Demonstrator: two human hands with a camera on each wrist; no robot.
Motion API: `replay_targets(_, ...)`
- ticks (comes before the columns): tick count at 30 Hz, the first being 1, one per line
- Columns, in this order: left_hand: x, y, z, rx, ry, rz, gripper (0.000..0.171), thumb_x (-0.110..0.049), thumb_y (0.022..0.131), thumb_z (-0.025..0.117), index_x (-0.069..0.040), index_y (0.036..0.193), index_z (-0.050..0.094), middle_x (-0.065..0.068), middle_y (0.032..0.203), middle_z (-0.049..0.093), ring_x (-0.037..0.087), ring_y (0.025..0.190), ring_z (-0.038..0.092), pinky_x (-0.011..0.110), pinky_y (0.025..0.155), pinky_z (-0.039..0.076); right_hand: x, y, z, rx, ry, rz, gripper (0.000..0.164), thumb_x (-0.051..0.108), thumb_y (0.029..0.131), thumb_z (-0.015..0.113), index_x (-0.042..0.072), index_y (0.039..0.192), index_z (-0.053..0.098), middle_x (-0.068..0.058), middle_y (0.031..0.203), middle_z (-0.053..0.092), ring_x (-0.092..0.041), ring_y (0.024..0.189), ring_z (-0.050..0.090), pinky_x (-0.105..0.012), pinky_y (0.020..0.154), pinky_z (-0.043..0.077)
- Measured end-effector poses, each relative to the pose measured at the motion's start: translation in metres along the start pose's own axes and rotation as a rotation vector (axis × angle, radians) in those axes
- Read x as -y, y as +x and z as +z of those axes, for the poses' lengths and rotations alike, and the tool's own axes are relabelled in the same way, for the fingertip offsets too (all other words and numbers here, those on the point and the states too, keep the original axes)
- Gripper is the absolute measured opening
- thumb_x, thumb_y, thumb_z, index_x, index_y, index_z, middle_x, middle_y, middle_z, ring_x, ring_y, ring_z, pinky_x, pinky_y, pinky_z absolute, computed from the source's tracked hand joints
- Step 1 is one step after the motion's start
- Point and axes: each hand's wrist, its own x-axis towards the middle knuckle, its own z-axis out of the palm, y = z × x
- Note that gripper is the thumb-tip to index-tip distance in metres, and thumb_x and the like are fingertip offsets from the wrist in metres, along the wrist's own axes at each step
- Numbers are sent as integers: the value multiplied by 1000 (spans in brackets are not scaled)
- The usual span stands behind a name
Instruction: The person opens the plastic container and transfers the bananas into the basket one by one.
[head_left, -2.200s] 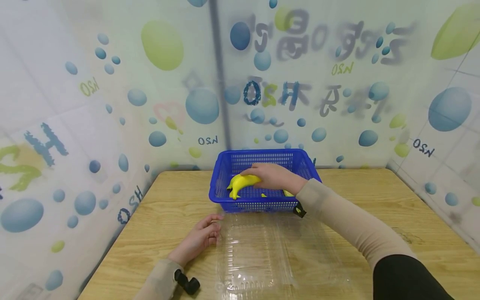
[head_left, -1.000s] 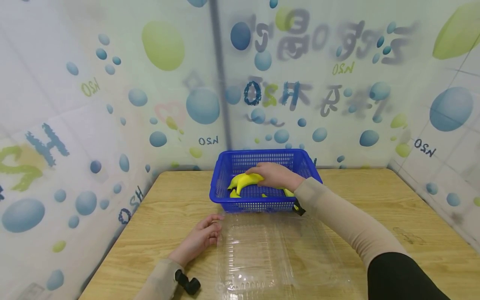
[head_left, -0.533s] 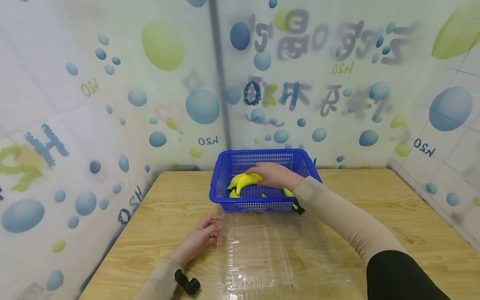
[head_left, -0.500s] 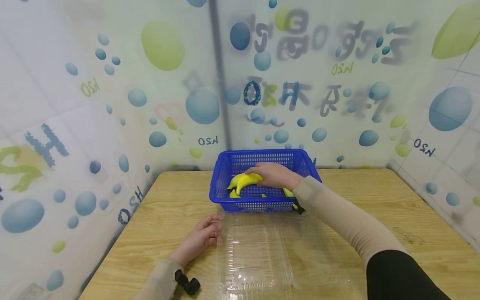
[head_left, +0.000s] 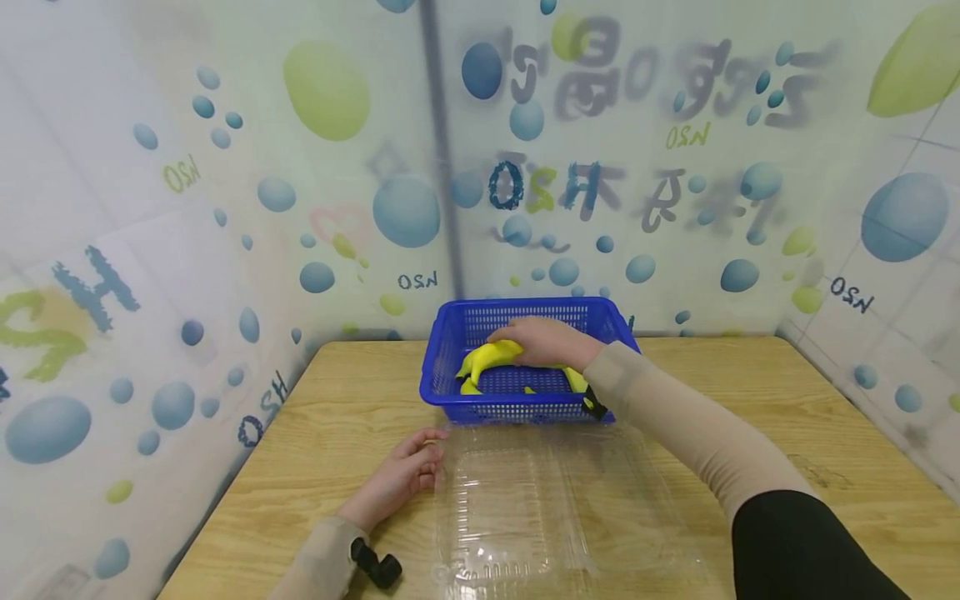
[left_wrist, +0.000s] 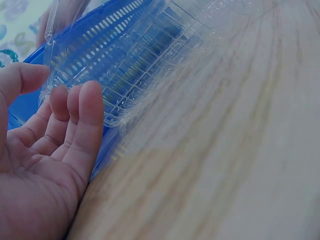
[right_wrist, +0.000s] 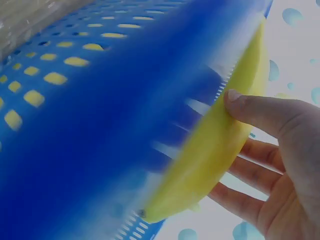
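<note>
My right hand [head_left: 546, 340] is down in the blue basket [head_left: 525, 400], gripping a yellow banana [head_left: 497, 353]. In the right wrist view the thumb presses one side of the banana [right_wrist: 210, 145] while the fingers curve behind it. Further yellow bananas [head_left: 576, 380] lie low in the basket, partly hidden by the hand and front wall. On the table, a clear plastic clamshell container [head_left: 498, 508] lies spread flat before the basket. My left hand [head_left: 397, 475] rests at its left edge, fingers loosely bent, palm inward; the left wrist view shows the fingertips right beside the clear wall.
The wooden table [head_left: 360, 392] runs back to a patterned curtain [head_left: 525, 167] behind the basket. Tabletop shows left and right of the container. A black wrist camera [head_left: 378, 568] sits on the left sleeve, close over the table.
My right hand first shifts slightly right with the banana, then rises a little, so the banana sits higher. The left hand and the container stay in place.
</note>
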Motion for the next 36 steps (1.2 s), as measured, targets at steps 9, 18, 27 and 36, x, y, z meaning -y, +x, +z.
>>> replay_targets(9,-1,-1,0,-6,0,-1,32,-8,99,49,3,127,40,0,83,52,10,69,56,26,65,51,-4,2,-10,32,13,20,50,15,90,70,19,137,55,-1,129,59,-21,115,54,-38,98,44)
replay_targets(18,-1,0,1,-32,6,-29,38,-9,98,50,7,130,35,1,83,51,11,69,55,27,65,51,-11,10,-15,74,-27,1,50,13,90,70,20,137,55,-2,128,59,-21,114,55,-36,96,46)
replay_targets(27,-1,0,0,-26,5,-35,40,-10,98,50,8,130,35,1,82,51,11,68,55,27,65,51,-21,19,-10,87,-26,4,51,12,90,69,20,137,55,-3,132,57,-23,121,52,-39,101,43)
replay_targets(36,-1,-1,0,-27,9,-26,38,-9,98,49,7,129,36,1,82,51,11,68,55,27,65,51,-30,27,-8,102,-24,15,50,11,89,71,17,136,56,-5,133,57,-24,123,51,-40,102,41)
